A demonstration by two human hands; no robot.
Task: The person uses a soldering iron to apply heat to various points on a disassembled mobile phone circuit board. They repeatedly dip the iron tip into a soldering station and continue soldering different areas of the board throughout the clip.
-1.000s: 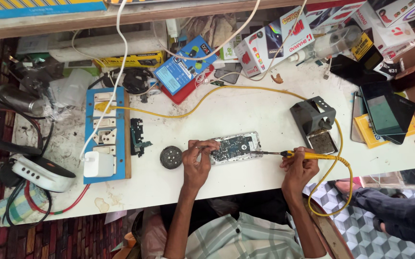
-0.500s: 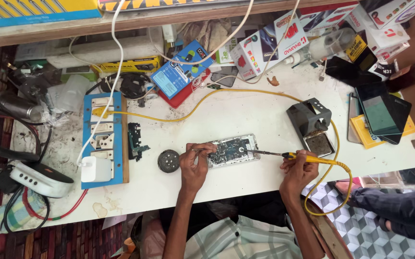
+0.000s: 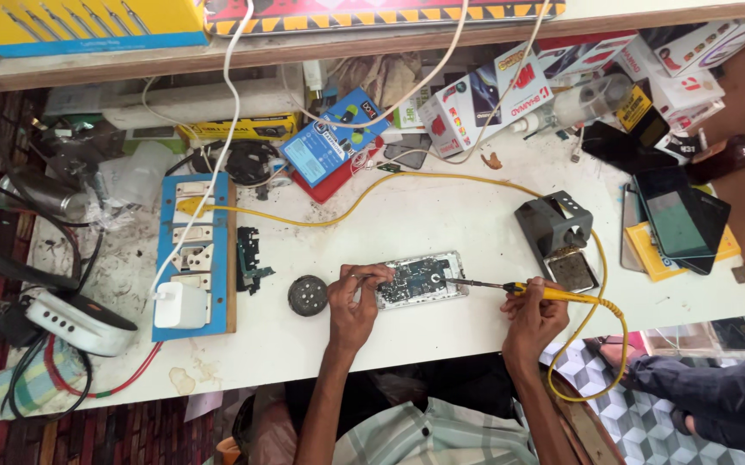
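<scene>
white, stained worktop (image 3: pixel 441 224) under a wooden shelf, crowded along its far edge.

left hand (image 3: pixel 353 297) near the middle of the front edge, fingertips pinching and steadying the left end of an opened phone (image 3: pixel 420 280); lies flat, circuit board up, between both hands. right hand (image 3: pixel 534 312) closed around the yellow handle of a soldering iron (image 3: pixel 510 288), dark tip touching the board's right side. yellow cord (image 3: pixel 601 331) looping off the front edge and running back across the worktop.

probably light, stiff and fragile, that phone: best held by the metal frame at its edges, never on the exposed board. iron to be gripped on the yellow handle only, well back from the tip.

round black disc (image 3: pixel 308 295) just left of the left hand. dark board piece (image 3: pixel 249 260) beside a blue socket strip (image 3: pixel 192 254) with a white plug block (image 3: pixel 181 305) toward the left edge. grey iron stand (image 3: pixel 555 228) with a sponge tray (image 3: pixel 571 271) just right of the phone.

blue rectangular packet (image 3: pixel 334 138) on a red one at the far edge; white-and-red cartons (image 3: pixel 484 99) stacked to its right, more at the far right corner (image 3: pixel 691 52). yellow flat box (image 3: pixel 682 250) under dark phones near the right edge. yellow-and-blue box (image 3: pixel 88 21) on the shelf, top left.
</scene>
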